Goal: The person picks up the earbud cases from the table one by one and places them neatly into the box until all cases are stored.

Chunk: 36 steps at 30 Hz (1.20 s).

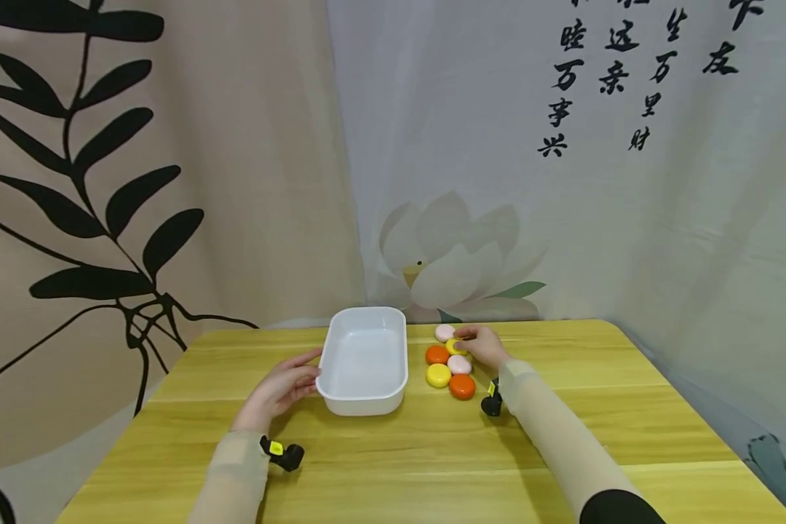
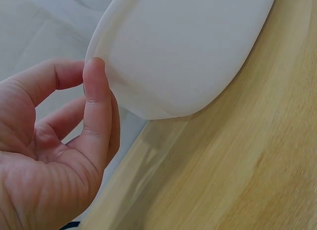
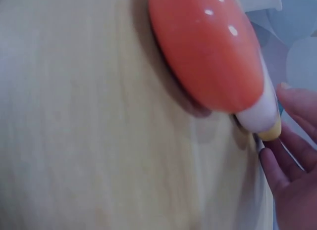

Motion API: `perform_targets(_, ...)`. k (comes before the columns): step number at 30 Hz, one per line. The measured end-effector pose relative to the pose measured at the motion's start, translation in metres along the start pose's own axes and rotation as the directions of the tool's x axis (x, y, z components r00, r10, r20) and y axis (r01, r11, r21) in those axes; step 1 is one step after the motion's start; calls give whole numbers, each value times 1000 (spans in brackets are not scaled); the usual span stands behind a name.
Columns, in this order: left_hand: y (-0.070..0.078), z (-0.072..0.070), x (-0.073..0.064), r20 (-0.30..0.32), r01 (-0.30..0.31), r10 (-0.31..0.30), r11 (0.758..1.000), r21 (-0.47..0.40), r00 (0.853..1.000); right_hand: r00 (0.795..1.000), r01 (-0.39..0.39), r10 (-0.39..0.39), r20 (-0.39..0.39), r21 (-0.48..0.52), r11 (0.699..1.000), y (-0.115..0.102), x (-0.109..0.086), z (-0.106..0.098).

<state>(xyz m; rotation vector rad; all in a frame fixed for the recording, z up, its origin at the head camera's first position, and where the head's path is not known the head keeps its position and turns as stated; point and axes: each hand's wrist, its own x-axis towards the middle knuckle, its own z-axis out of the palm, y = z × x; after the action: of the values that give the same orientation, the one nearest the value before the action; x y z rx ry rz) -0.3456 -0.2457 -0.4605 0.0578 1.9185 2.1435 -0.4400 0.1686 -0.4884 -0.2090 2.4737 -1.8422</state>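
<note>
A white rectangular tub (image 1: 362,406) stands left of the table's middle. My left hand (image 1: 287,386) holds its left rim; in the left wrist view the fingertips (image 2: 95,74) lie right at the tub's edge (image 2: 173,57). Right of the tub lie several smooth, rounded, button-like pieces: pink (image 1: 459,364), orange (image 1: 462,386) and yellow (image 1: 439,375). My right hand (image 1: 486,345) pinches the farther yellow piece (image 1: 454,345), partly hidden by the fingers. In the right wrist view an orange piece (image 3: 208,52) is close, with the yellow one (image 3: 270,133) at the fingers.
Another orange piece (image 1: 437,354) and a pink piece (image 1: 445,332) lie beside the right hand, near the back edge of the wooden table (image 1: 380,473). Behind the table hangs a printed curtain (image 1: 268,145). A small black camera sits on each wrist.
</note>
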Motion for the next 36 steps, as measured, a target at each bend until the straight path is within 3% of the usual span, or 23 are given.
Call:
perform_targets(9,1,-1,3,17,-6,6,1000,0,1000,1000,12,-11,4,-139,990,-5,-2,-6)
perform_targets(15,0,-1,4,12,-10,10,1000,3,1000,999,-26,13,-53,-251,968,-5,-5,-15)
perform_targets(22,-1,-2,2,14,-21,21,1000,10,1000,999,-11,1,-44,-245,969,-3,-10,-18)
perform_targets(26,-2,-2,1,34,-36,36,999,7,999,998,22,-38,-47,-301,953,-4,-11,-15)
perform_targets(36,-3,-2,2,12,-26,26,999,18,1000,996,44,-70,-53,-387,921,-5,-11,-15)
